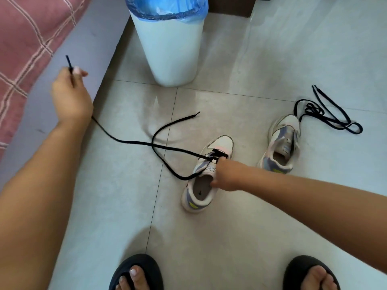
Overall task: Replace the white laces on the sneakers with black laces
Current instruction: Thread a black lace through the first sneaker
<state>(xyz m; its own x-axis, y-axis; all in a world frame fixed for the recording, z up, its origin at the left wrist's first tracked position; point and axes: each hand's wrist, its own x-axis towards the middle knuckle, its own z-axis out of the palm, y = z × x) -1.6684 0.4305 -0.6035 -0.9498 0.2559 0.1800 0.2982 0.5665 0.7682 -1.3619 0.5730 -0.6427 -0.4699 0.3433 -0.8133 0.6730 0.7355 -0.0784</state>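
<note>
On the pale tiled floor (230,237), we hold down the near white-and-lilac mesh sneaker (206,174) with our right hand (227,174), fingers curled over its tongue, likely so the shoe stays put under the pull. Our left hand (70,95), well apart and raised, pinches one end of the flat black fabric lace (129,141), which runs from that pinch to the lowest eyelets; its free end lies loose towards the white plastic bin (169,45). The second sneaker (281,143) sits unlaced, a coiled spare black lace (326,114) just beside it.
</note>
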